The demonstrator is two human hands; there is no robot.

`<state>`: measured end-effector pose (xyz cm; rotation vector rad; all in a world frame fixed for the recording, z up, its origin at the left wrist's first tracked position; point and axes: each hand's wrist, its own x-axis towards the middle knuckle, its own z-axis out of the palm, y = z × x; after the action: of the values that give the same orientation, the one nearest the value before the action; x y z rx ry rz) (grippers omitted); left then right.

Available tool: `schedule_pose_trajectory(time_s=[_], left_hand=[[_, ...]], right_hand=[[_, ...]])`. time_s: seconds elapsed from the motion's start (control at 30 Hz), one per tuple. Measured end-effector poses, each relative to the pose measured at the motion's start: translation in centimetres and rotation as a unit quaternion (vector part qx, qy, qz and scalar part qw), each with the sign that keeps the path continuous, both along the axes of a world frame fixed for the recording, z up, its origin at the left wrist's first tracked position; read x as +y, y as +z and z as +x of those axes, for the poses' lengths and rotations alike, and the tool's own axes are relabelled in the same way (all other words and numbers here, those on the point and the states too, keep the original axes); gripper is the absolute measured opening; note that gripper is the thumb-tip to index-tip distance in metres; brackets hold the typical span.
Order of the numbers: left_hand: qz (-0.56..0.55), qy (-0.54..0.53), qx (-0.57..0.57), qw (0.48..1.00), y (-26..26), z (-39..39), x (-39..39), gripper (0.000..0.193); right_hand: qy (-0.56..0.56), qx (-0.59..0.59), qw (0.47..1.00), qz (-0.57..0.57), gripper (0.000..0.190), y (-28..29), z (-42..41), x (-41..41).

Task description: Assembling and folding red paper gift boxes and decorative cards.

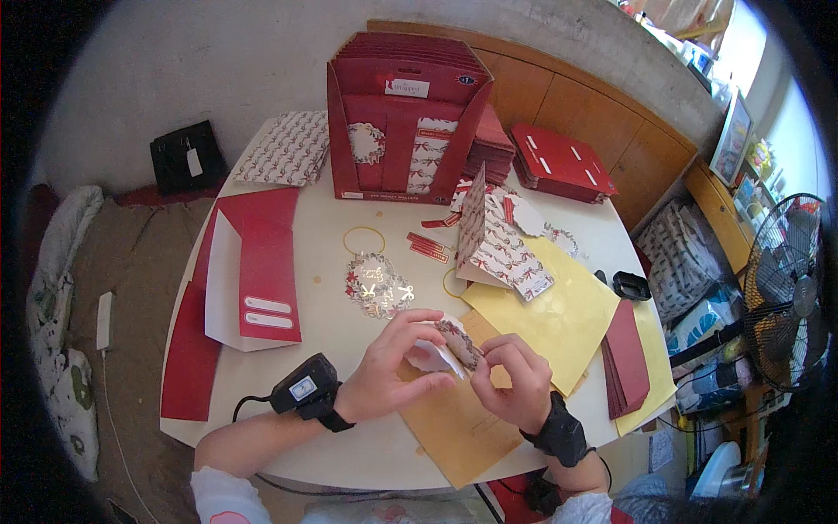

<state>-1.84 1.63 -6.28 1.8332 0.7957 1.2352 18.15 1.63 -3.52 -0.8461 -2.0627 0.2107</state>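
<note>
Between my hands is a small stack of paper wreath cut-outs (pixel 459 344), one printed side up and others showing white backs. My left hand (pixel 393 373) holds them between thumb and fingers. With thumb and index finger, my right hand (pixel 517 380) pinches at the right edge of the top wreath; whether it grips it firmly cannot be told. Under both hands lies a tan paper sheet (pixel 468 426), partly covered by a yellow sheet (pixel 543 308). More wreath cut-outs (pixel 376 285) with gold lettering lie on the table beyond my left fingers.
A red display box (pixel 402 124) of money wallets stands at the back. An open red folder (pixel 268 275) lies left, a folded patterned card (pixel 501 252) right of centre. Stacked red cards (pixel 563 160), red slips (pixel 625 367), small red labels (pixel 429 247) and a fan (pixel 795 295) are around.
</note>
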Motion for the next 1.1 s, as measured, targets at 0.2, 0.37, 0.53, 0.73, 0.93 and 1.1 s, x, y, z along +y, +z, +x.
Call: schedule_pose_trajectory(time_s=[0.2, 0.37, 0.53, 0.73, 0.93, 1.1], left_hand=[[0.077, 0.03, 0.101, 0.991, -0.4, -0.7, 0.8, 0.024], [0.075, -0.006, 0.075, 0.994, -0.1, -0.8, 1.2, 0.02], [-0.118, -0.141, -0.161, 0.97, -0.6, -1.1, 1.4, 0.016], [-0.234, -0.063, -0.17, 0.955, -0.6, -1.2, 1.5, 0.01], [-0.168, 0.187, -0.142, 0.957, -0.8, -2.6, 4.5, 0.011], [-0.175, 0.318, -0.074, 0.929, -2.4, -4.0, 6.5, 0.017]], right_hand=[[0.005, 0.028, 0.998, -0.052, 0.013, 0.1, 0.3, 0.3], [0.011, 0.07, 0.992, -0.105, 0.011, -0.1, 1.1, 0.8], [0.038, 0.149, 0.965, -0.212, 0.006, -0.3, 1.3, 0.9], [0.06, 0.167, 0.938, -0.297, 0.006, -0.5, 1.1, 1.2], [0.015, 0.124, 0.946, -0.298, 0.01, -1.0, 1.1, 2.0], [0.059, -0.086, 0.991, -0.086, 0.036, -1.4, -0.2, 2.3]])
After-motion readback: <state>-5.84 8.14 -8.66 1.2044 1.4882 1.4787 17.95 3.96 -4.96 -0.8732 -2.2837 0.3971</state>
